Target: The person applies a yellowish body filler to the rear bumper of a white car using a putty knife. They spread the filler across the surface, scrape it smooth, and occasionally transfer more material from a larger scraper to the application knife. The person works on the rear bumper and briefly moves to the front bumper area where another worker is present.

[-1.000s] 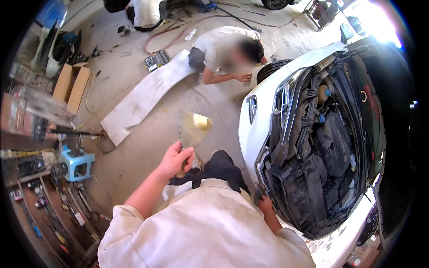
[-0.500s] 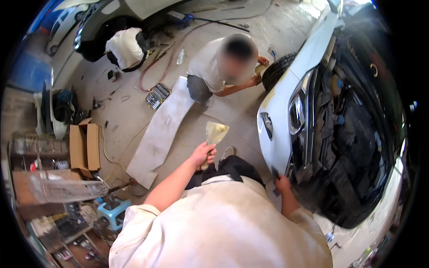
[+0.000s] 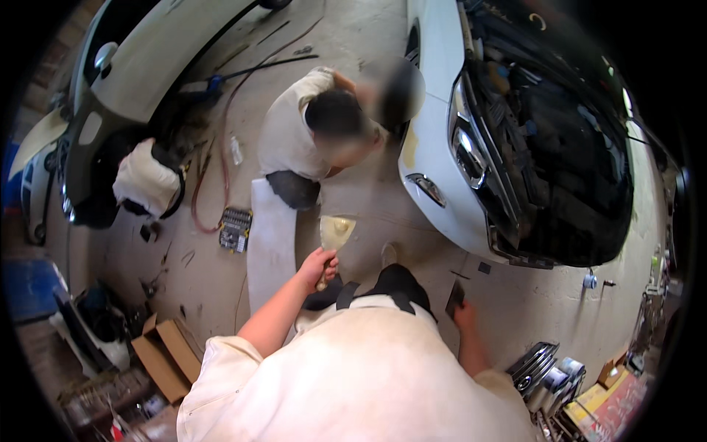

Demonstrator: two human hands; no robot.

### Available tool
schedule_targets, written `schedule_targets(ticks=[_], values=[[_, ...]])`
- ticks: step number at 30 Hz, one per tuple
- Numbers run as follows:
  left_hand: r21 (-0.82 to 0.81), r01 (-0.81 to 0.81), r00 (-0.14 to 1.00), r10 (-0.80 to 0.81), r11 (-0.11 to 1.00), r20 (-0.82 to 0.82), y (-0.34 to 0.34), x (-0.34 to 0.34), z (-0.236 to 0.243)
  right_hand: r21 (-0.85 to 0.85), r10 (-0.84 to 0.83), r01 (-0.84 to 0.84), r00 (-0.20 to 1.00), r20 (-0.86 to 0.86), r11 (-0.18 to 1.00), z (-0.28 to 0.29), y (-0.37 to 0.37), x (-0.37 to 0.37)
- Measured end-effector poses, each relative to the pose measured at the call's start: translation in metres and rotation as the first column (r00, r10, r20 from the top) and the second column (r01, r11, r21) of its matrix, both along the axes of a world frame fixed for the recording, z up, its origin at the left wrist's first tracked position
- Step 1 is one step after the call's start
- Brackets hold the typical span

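My left hand (image 3: 318,267) is closed around the handle of a wide putty knife (image 3: 335,237), blade pointing up and away from me. A dab of yellowish putty (image 3: 341,227) sits on its blade. Lower right, my right hand (image 3: 464,315) grips a dark, flat spreader (image 3: 454,296) beside my leg; its exact kind is hard to make out. Ahead on the right is a white car (image 3: 434,96) with its engine bay exposed and a yellowish patch (image 3: 410,152) on its front fender. Both hands are apart from the car.
A crouching person (image 3: 283,132) works beside the car's front wheel; another (image 3: 147,180) crouches by a second car (image 3: 140,59). A long pale panel (image 3: 271,243) and a socket set (image 3: 236,230) lie on the floor. A cardboard box (image 3: 166,361) stands left; several cans (image 3: 556,379) stand right.
My view has swung to the right, and the car's front now sits farther ahead. My right hand with the spreader is now away from the bumper. The putty knife stays in my left hand.
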State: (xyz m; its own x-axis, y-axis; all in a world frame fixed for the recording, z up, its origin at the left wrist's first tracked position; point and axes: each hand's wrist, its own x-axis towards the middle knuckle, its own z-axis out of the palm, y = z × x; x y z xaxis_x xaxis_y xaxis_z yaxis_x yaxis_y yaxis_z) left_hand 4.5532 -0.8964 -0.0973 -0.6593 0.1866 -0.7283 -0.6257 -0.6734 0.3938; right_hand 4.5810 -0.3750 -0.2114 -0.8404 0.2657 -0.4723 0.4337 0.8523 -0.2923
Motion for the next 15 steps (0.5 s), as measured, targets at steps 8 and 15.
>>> schedule_targets(ticks=[8, 15], values=[[-0.007, 0.213, 0.977, -0.213, 0.977, 0.012, -0.062, 0.02, 0.002, 0.039, -0.16, 0.157, 0.984, 0.084, 0.987, 0.014, -0.024, 0.178], [0.003, 0.239, 0.97, -0.239, 0.971, 0.034, -0.094, 0.033, -0.006, 0.065, -0.113, 0.118, 0.99, -0.079, 0.991, 0.038, -0.062, 0.186]])
